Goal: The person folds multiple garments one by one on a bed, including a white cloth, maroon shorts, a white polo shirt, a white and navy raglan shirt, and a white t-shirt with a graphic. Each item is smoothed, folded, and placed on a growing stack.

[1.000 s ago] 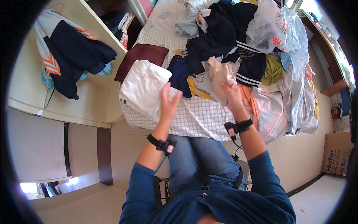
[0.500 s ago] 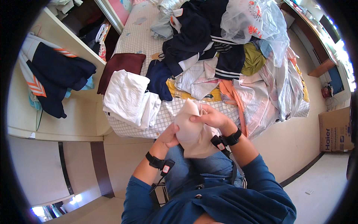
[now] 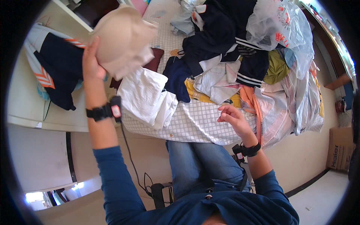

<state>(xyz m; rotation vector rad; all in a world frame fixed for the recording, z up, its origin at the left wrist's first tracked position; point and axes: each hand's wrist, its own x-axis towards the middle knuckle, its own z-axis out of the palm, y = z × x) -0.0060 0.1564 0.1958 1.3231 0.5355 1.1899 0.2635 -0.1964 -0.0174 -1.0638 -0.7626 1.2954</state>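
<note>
My left hand is raised at the upper left, closed on the edge of a beige bra with smooth rounded cups. The bra is a little blurred and covers part of the wardrobe and the dark red cloth. Below it on the bed lies a stack of folded white clothes. My right hand hovers over the near edge of the bed with loosely bent fingers and nothing in them. Nearest to it is an orange cloth at the edge of the heap.
Dark clothes, an olive-green cloth and a clear plastic bag heap up across the bed. A navy and white jacket hangs over the wardrobe's edge at left. A cardboard box stands on the floor at right.
My left hand has carried the bra from above my lap to the upper left. My right hand has let go of it and moved slightly right.
</note>
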